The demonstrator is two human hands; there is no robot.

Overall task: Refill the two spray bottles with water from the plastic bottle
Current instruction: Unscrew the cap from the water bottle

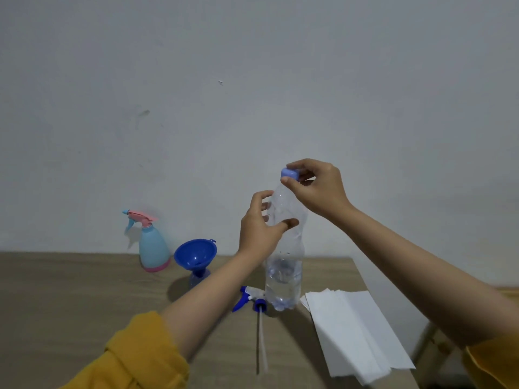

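A clear plastic bottle (284,265) stands upright on the wooden table (70,299), about a third full of water. My left hand (259,228) grips its upper body. My right hand (317,186) pinches the pale blue cap (290,173) on its neck. A light blue spray bottle (153,248) with a pink trigger head stands at the back left. A dark blue funnel (196,255) sits in the mouth of a second, small bottle (198,279), mostly hidden by my left forearm. Its blue-and-white trigger head (250,300) with a long dip tube lies on the table beside the plastic bottle.
A stack of white paper towels (356,329) lies at the right, partly over the table's right edge. A grey wall rises directly behind the table.
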